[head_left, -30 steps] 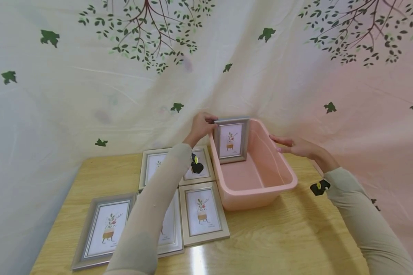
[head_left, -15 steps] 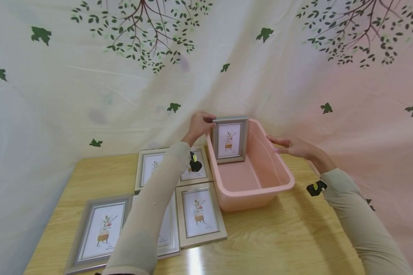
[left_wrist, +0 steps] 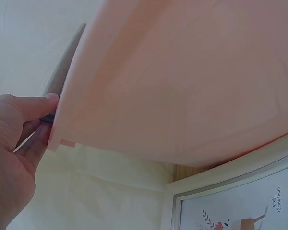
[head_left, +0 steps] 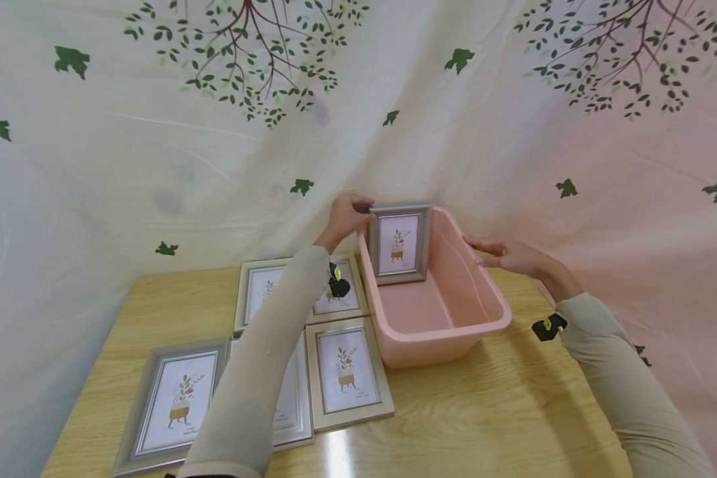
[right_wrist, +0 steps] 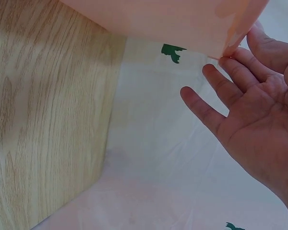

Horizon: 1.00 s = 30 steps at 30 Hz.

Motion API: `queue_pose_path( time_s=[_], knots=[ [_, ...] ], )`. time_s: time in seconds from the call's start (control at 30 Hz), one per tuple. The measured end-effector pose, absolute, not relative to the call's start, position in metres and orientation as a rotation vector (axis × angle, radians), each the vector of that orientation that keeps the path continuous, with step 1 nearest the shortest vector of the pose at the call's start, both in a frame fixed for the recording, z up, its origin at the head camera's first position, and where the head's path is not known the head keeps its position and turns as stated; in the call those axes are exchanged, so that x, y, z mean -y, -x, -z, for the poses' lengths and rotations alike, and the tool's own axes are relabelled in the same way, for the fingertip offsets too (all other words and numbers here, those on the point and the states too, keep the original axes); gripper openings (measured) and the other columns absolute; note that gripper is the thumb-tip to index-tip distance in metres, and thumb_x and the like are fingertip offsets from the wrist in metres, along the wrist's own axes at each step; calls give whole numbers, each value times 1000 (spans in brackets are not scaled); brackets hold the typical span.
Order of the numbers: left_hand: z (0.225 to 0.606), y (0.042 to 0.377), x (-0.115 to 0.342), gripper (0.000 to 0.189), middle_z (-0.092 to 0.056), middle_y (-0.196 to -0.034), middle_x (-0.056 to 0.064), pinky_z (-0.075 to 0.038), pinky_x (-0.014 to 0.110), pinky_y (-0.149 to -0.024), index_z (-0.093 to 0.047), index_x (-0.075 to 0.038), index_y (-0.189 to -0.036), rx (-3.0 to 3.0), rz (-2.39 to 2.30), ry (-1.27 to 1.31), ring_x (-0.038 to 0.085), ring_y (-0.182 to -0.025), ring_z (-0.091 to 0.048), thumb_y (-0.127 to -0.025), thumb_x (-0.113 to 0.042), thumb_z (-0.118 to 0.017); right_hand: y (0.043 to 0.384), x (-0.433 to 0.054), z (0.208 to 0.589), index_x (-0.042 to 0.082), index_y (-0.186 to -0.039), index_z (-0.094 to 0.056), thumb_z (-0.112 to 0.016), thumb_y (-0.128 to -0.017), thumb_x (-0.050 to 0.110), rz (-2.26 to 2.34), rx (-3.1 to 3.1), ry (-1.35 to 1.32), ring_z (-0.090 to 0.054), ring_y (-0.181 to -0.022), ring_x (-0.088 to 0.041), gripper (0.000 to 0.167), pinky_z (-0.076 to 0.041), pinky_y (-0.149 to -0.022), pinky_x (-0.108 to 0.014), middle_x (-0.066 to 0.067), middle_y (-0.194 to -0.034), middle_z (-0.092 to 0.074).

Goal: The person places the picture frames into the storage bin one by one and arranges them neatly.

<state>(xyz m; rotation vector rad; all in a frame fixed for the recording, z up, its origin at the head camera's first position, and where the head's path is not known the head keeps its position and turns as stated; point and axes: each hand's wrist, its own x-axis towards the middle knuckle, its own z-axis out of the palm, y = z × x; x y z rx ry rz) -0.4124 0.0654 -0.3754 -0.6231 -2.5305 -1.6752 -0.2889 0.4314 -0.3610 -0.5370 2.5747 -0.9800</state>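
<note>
In the head view a silver-grey picture frame [head_left: 419, 265] stands upright inside the pink plastic basin [head_left: 443, 345], near its far end. My left hand [head_left: 342, 222] pinches the frame's upper left corner between thumb and fingers, right by the basin's rim. The left wrist view has the same hand [left_wrist: 12, 139], with the grey frame edge [left_wrist: 65, 67] rising past the rim. On the opposite side my right hand [head_left: 516, 257] holds the basin rim. Seen from the right wrist, thumb and index finger of that hand [right_wrist: 259, 105] meet at the rim while the other fingers stretch out.
Several picture frames lie face up left of the basin, among them a cream one [head_left: 349, 368] and a larger grey one [head_left: 176, 401]. My left forearm covers some. The wooden table [head_left: 484, 411] backs onto a leaf-patterned curtain [head_left: 227, 166].
The head view has shifted slightly, so everything sits a little further left than a second ago. Both hands keep their places on the picture frame and the basin.
</note>
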Motion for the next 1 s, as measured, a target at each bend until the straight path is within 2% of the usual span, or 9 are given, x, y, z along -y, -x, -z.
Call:
queue_pose_path(
  time_s=[0.3, 0.6, 0.83, 1.0],
  knots=[
    [376, 410, -60, 48, -66, -129, 28, -57, 40, -99, -62, 8, -133, 2469, 1765, 627, 39, -116, -68, -87, 5, -75, 294, -429, 362, 15, -162, -25, -60, -101, 24, 969, -2572, 533, -22, -151, -53, 70, -21, -113, -79, -21, -166, -24],
    [376, 401, -49, 51, -67, -123, 29, -58, 42, -98, -61, 5, -135, 2388, 1821, 605, 42, -113, -68, -86, 4, -75, 295, -428, 363, 21, -162, -26, -60, -101, 26, 961, -2583, 527, -23, -150, -53, 70, -21, -112, -80, -18, -167, -26],
    [374, 390, -26, 48, -69, -121, 27, -58, 42, -97, -61, 4, -136, 2435, 1755, 629, 40, -111, -68, -89, 2, -72, 293, -431, 361, 13, -161, -25, -60, -102, 20, 978, -2570, 567, -21, -151, -53, 69, -20, -114, -78, -21, -166, -23],
    [378, 383, -1, 47, -70, -118, 28, -58, 43, -96, -60, 5, -136, 2488, 1684, 641, 40, -109, -69, -90, 1, -71, 290, -431, 360, 12, -161, -24, -59, -102, 20, 991, -2558, 563, -20, -151, -53, 69, -19, -114, -78, -22, -166, -22]
  ],
)
